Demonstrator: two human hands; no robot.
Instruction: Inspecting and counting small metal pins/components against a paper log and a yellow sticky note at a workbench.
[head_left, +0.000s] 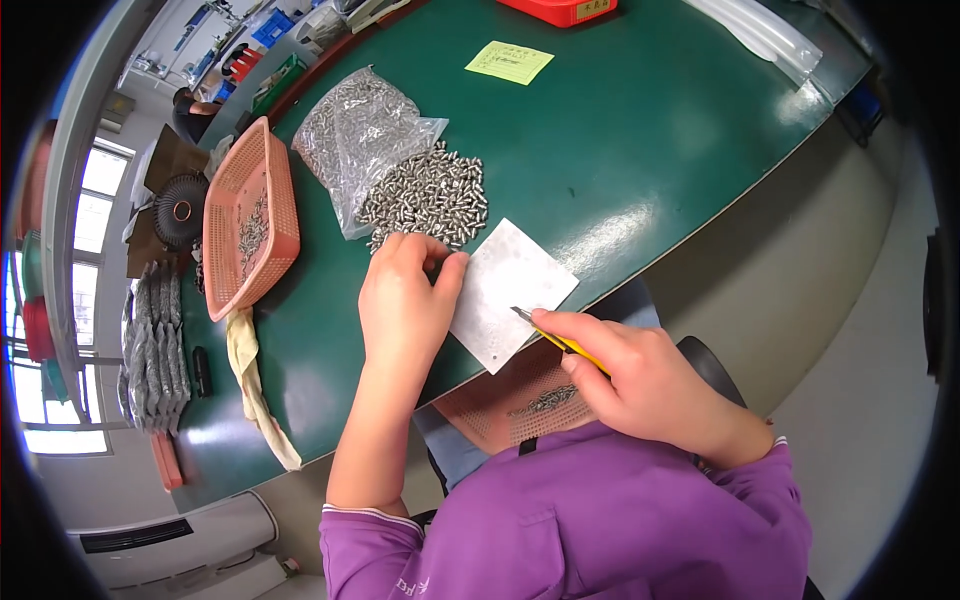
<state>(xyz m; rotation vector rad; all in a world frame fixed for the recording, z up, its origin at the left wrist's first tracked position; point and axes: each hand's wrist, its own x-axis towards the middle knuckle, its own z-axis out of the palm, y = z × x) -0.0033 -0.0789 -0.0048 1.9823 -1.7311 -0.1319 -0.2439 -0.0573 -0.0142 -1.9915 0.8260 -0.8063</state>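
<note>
My left hand (405,290) rests at the near edge of a heap of small silvery metal pins (430,195), its fingers curled and the thumb close to the forefinger. Whatever its fingertips may hold is hidden. In my right hand (640,375) is a slim yellow utility knife (585,355), its blade tip over a white square plate (515,280). That plate lies at the table's near edge, between my two hands. A clear plastic bag (360,125) full of similar pins lies behind the heap, its mouth toward it.
A pink basket (285,235) with some pins stands left on the green table (600,140). Another pink basket (480,415) with pins is below the table edge, near my lap. A yellow paper slip (510,62), a red bin (560,8) and clear plastic wrap (765,35) lie farther back.
</note>
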